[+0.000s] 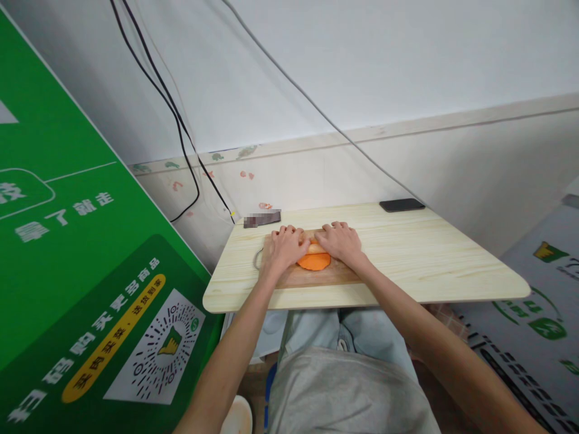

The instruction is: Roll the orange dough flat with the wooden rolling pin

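While both forearms reach forward over the pale wood-grain table (pixel 443 259), the left hand (pixel 287 246) and the right hand (pixel 340 242) lie palm-down on either side of a short wooden rolling pin (pixel 319 248), whose middle shows between them. Each set of fingers is bent over the far side, with the thumbs turned inward toward each other; how tightly either palm closes on the pin I cannot tell, since the hands cover its ends. Beneath and just on the near side of the pin lies a flat orange sheet of dough (pixel 314 261) (or modelling clay; the view does not settle which), roundish, with a slightly uneven near edge. It rests on a wooden cutting board (pixel 316 278) with a metal ring handle (pixel 257 259) at its left end.

The sheet should be soft, light and easily dented, likely to stretch or tear if pinched at one spot; a flat palm or several fingers slid under the near edge would suit it best. It may also cling a little to the wood. The pin looks stiff and light, inclined to roll, so its two ends are the natural places to hold it, with even weight on both sides.

Toward the wall, a black smartphone (pixel 401 205) lies at the table's far right.
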{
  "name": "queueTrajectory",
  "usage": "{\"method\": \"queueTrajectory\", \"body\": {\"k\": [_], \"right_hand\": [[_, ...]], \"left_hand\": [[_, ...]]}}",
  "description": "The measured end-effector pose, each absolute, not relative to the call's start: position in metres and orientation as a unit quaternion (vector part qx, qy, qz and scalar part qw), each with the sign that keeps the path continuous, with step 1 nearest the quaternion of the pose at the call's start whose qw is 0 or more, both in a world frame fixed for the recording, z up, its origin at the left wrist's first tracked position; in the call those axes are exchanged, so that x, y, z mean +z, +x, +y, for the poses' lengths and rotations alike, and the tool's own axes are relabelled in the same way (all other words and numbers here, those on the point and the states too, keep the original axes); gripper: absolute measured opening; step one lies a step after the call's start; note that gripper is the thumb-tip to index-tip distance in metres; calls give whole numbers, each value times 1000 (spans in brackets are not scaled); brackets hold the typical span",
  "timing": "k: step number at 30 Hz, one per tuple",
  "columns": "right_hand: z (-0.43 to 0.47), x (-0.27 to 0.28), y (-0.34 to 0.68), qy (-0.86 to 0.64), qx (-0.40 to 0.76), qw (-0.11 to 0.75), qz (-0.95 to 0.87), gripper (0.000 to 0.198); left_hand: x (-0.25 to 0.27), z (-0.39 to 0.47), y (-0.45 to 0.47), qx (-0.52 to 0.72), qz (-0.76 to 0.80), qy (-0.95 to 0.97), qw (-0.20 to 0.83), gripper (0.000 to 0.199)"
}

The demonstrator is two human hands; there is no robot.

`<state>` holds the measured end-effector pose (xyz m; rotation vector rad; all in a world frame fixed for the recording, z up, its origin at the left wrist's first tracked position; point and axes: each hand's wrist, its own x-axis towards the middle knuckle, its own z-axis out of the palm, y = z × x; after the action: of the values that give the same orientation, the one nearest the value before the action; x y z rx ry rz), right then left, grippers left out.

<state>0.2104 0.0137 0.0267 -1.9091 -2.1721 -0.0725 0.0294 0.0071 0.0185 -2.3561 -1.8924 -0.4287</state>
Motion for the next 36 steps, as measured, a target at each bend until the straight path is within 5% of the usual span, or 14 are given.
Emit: {"method": "queueTrajectory", "body": {"k": [12, 36], "right_hand": [[48, 39, 207, -685, 69, 71, -722, 58], [24, 20, 210, -643, -88, 138, -748, 51]], "left_hand": [[18, 32, 24, -144, -605, -783, 15, 40], [21, 44, 26, -66, -623, -779, -28, 49]]}}
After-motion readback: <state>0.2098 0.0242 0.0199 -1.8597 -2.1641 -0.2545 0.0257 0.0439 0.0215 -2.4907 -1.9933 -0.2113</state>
